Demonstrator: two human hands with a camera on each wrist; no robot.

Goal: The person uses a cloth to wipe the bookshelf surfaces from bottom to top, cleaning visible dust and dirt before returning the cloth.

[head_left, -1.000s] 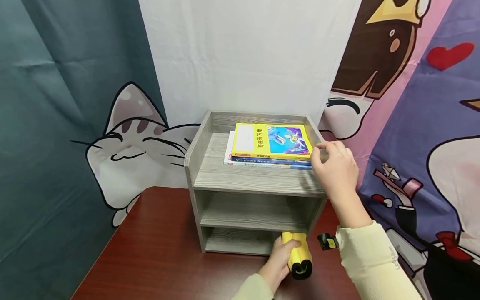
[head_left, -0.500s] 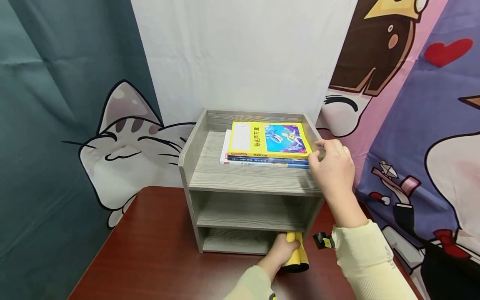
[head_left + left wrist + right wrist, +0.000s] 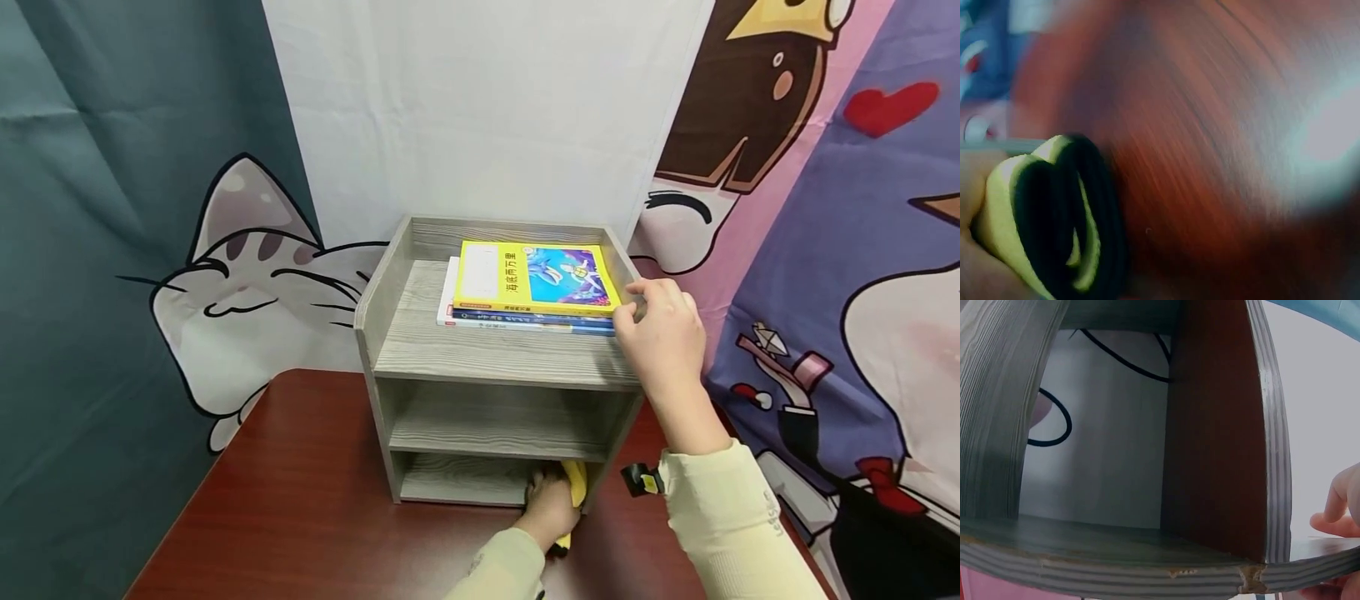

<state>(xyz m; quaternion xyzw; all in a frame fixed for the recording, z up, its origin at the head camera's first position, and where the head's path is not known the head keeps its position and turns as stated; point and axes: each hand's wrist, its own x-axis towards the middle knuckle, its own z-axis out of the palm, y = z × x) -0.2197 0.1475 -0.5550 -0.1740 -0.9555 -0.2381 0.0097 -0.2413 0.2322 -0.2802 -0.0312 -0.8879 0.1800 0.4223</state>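
A grey wood-grain shelf (image 3: 480, 361) with several levels stands on the table. My left hand (image 3: 553, 505) grips a folded yellow cloth (image 3: 576, 483) with black edging, at the right end of the shelf's bottom compartment. Close up in the left wrist view, the bundle's black-edged end shows beside the fingers, with the table blurred beyond. My right hand (image 3: 666, 335) grips the shelf's right side panel near its top, thumb on the inner side by the books. At the right edge of the right wrist view, fingers (image 3: 1338, 500) lie around the panel's edge.
Several books lie stacked on the shelf's top, a yellow one (image 3: 487, 279) uppermost. The reddish-brown table (image 3: 300, 483) extends to the left and front. Printed curtains hang behind, with a white cloth (image 3: 480, 108) in the middle.
My left hand has moved left and into the bottom compartment with the cloth, turning so the cloth is mostly hidden behind it. My right hand keeps its grip on the side panel.
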